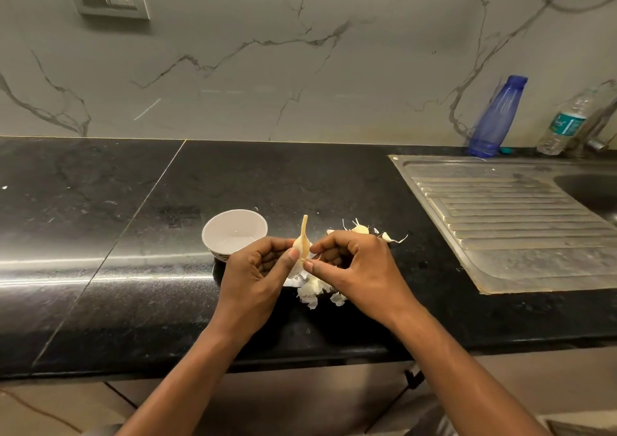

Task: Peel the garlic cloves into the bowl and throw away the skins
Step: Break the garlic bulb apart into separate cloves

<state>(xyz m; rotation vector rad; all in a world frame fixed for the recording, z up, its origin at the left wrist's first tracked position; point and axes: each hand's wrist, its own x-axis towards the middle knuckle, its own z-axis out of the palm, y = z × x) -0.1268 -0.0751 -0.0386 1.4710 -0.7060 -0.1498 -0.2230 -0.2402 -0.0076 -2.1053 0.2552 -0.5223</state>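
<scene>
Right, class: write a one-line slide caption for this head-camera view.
Left hand and right hand pinch a garlic clove beside a white bowl.

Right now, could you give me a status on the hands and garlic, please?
Left hand and right hand pinch garlic clove. Bowl beside them, looks empty. Skins piled beneath hands.

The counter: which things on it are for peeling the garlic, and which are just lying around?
For the job: garlic clove pinched by the left hand and right hand; white bowl; spare cloves beyond the right hand; pile of skins under the hands.

Just lying about: blue bottle; clear bottle; sink drainboard.
</scene>
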